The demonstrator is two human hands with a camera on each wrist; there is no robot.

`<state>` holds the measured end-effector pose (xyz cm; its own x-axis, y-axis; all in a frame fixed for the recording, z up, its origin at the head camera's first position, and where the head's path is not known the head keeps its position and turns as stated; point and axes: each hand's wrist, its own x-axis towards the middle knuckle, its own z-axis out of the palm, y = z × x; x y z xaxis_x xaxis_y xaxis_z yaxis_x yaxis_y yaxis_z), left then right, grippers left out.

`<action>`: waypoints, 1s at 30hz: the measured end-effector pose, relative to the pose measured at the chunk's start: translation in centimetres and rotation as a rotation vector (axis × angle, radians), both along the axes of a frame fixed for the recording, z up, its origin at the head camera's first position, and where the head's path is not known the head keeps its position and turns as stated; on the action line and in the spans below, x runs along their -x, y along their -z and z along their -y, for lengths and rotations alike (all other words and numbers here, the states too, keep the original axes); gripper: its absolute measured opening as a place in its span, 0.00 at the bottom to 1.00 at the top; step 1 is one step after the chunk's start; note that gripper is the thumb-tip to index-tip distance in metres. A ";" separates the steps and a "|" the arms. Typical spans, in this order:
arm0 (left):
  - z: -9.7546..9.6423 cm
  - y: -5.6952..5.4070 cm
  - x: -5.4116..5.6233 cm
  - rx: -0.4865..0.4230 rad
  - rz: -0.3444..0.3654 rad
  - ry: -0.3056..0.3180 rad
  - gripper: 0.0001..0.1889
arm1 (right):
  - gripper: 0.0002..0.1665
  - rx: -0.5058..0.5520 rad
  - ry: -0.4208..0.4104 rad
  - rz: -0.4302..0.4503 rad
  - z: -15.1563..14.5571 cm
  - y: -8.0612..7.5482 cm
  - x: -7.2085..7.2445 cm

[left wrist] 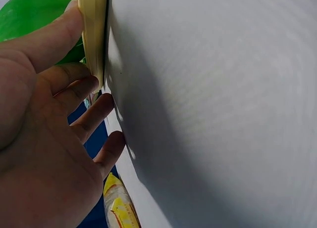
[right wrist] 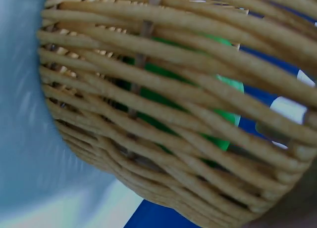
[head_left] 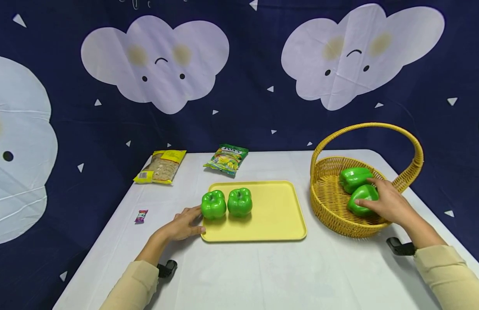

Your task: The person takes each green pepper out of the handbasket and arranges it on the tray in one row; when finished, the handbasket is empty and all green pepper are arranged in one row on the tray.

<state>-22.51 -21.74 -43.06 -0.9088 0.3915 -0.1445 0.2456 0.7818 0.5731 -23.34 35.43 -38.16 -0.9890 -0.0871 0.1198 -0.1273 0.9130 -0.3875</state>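
Two green bell peppers [head_left: 213, 205] [head_left: 240, 202] stand side by side on the left part of a yellow tray [head_left: 272, 211]. At the tray's left edge rests my left hand [head_left: 184, 224], thumb at the rim [left wrist: 91, 35] and the other fingers spread loosely. Inside the wicker basket [head_left: 328, 217] lie two more bell peppers [head_left: 356, 178] [head_left: 361, 201]. My right hand [head_left: 388, 202] reaches over the basket's right side and grips the nearer pepper, thumb and fingers on either side. In the right wrist view the woven wall [right wrist: 163, 114] hides that hand's fingers.
Behind the tray lie a yellow-ended bag [head_left: 160, 167] and a green snack packet [head_left: 227, 159]. A small purple packet [head_left: 141, 216] is left of my left hand. The basket's tall handle [head_left: 367, 125] arches over it. A dark cloud-print curtain [head_left: 255, 64] hangs behind the white table [head_left: 239, 275].
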 end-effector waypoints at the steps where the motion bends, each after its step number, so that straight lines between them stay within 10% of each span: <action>1: 0.0 0.0 0.0 -0.001 0.004 -0.003 0.39 | 0.55 0.003 -0.007 -0.001 0.1 0.0 0.0; 30: 0.0 -0.1 0.0 0.004 0.001 0.008 0.39 | 0.57 0.043 -0.101 0.050 1.6 0.5 0.0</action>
